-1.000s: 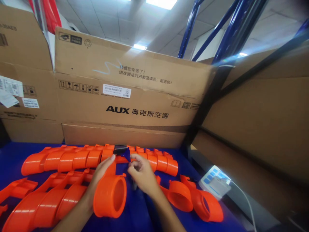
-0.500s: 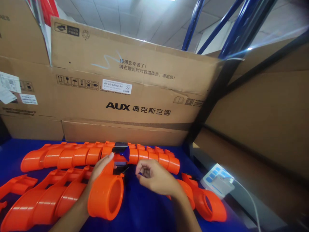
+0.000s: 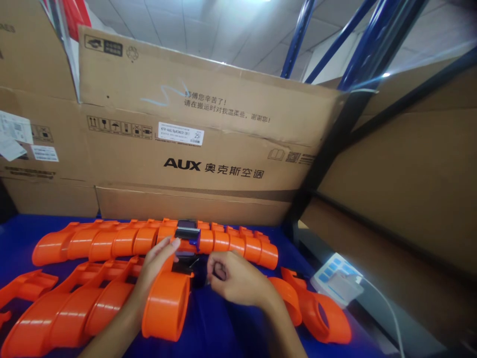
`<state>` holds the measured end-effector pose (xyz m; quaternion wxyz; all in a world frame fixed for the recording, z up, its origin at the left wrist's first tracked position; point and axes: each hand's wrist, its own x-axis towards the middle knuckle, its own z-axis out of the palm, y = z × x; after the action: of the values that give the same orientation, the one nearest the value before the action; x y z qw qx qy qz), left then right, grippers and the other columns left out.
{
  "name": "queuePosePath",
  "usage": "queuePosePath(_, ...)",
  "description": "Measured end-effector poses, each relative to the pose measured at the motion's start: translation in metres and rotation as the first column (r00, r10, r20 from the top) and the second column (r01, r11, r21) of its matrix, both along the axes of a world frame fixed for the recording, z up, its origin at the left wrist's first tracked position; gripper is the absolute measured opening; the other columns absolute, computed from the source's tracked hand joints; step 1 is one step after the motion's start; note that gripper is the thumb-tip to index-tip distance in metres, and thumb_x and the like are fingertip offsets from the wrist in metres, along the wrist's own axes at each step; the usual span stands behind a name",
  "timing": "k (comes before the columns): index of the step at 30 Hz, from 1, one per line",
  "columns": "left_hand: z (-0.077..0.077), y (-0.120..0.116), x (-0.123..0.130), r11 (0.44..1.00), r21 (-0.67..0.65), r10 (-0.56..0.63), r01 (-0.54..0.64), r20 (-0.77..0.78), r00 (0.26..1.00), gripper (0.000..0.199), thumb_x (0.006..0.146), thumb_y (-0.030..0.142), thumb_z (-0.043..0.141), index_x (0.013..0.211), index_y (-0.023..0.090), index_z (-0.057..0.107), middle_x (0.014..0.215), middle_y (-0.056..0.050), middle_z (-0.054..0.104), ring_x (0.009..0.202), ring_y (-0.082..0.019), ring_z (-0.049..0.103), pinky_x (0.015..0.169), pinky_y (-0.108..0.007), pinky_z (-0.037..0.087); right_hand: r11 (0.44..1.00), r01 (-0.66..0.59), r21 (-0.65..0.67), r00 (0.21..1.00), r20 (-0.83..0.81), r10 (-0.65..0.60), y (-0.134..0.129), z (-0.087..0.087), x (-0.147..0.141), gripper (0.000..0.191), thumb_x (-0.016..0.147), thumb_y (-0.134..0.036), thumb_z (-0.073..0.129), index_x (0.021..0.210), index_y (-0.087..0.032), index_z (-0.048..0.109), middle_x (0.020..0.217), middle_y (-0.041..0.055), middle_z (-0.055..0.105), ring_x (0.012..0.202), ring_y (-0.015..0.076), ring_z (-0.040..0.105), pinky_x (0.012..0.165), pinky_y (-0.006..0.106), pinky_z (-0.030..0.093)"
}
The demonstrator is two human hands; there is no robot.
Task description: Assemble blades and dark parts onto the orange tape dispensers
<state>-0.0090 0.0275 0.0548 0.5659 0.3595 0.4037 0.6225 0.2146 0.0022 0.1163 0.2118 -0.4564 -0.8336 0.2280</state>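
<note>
My left hand is closed around an orange plastic tape dispenser, its wide ring hanging toward me. At the dispenser's far end show a toothed edge and a dark blue piece, close to my left thumb. Just right of the dispenser, my right hand is curled with thumb and fingers together. Whatever it may hold is hidden by the fingers. A thin shiny sliver shows between the hands, too small to name.
A long row of orange dispensers lies across the blue surface at the back. A second row is at left, and more dispensers lie at right. A white power strip with cable stands near cardboard walls.
The held dispenser has turned, so its ring opening shows less and the toothed edge shows more. My right hand has shifted slightly left and its fingers are curled tighter.
</note>
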Motion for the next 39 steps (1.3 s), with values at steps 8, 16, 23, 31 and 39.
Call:
queuePosePath(8,0.016,-0.021,0.017,0.991,0.118,-0.059,0.066,-0.059,0.997,0.041,0.082,0.049,0.078,0.108,0.019,0.066,0.059,0.004,0.065,0.052,-0.011,0.056,0.054,-0.019,0.043,0.899,0.155,0.411,0.974,-0.214,-0.07,0.004,-0.003,-0.012,0.035,0.093,-0.034,0.068,0.126,-0.022,0.063,0.107,0.0073,0.074,0.095,0.0243,0.069,0.084,0.036,0.053)
queuePosePath(16,0.013,-0.023,0.021,0.978,0.121,-0.153,0.171,-0.144,0.978,0.044,0.085,0.045,0.076,0.117,0.017,0.064,0.058,0.005,0.06,0.05,-0.01,0.051,0.052,-0.02,0.041,0.792,0.177,0.584,0.978,-0.192,-0.077,0.004,-0.016,-0.026,0.024,0.092,-0.022,0.062,0.116,-0.018,0.068,0.092,0.0081,0.075,0.082,0.0244,0.068,0.074,0.035,0.053)
queuePosePath(23,0.023,-0.029,0.024,0.965,0.154,-0.181,0.21,-0.182,0.967,0.035,0.085,0.042,0.077,0.106,0.016,0.068,0.061,0.007,0.051,0.047,-0.006,0.037,0.046,-0.019,0.031,0.782,0.128,0.61,0.987,-0.158,-0.039,0.003,-0.021,-0.027,0.022,0.087,-0.019,0.064,0.109,-0.017,0.066,0.084,0.0061,0.071,0.074,0.0211,0.065,0.068,0.031,0.049)
queuePosePath(31,0.017,-0.025,0.017,0.952,0.142,-0.242,0.271,-0.194,0.951,0.038,0.085,0.047,0.076,0.108,0.018,0.067,0.054,0.009,0.048,0.043,-0.006,0.034,0.045,-0.021,0.027,0.813,0.099,0.574,0.986,-0.169,0.0,0.003,-0.02,-0.026,0.017,0.09,-0.017,0.061,0.106,-0.017,0.065,0.083,0.0061,0.07,0.071,0.0197,0.064,0.062,0.029,0.047)
queuePosePath(39,0.027,-0.028,0.019,0.986,0.03,-0.161,0.161,-0.009,0.987,0.033,0.083,0.049,0.077,0.087,0.018,0.066,0.046,0.007,0.047,0.043,-0.008,0.036,0.048,-0.02,0.031,0.779,0.031,0.627,0.997,-0.074,0.02,0.003,-0.01,-0.024,0.03,0.096,-0.026,0.06,0.125,-0.018,0.065,0.106,0.0117,0.077,0.083,0.0243,0.069,0.073,0.037,0.056)
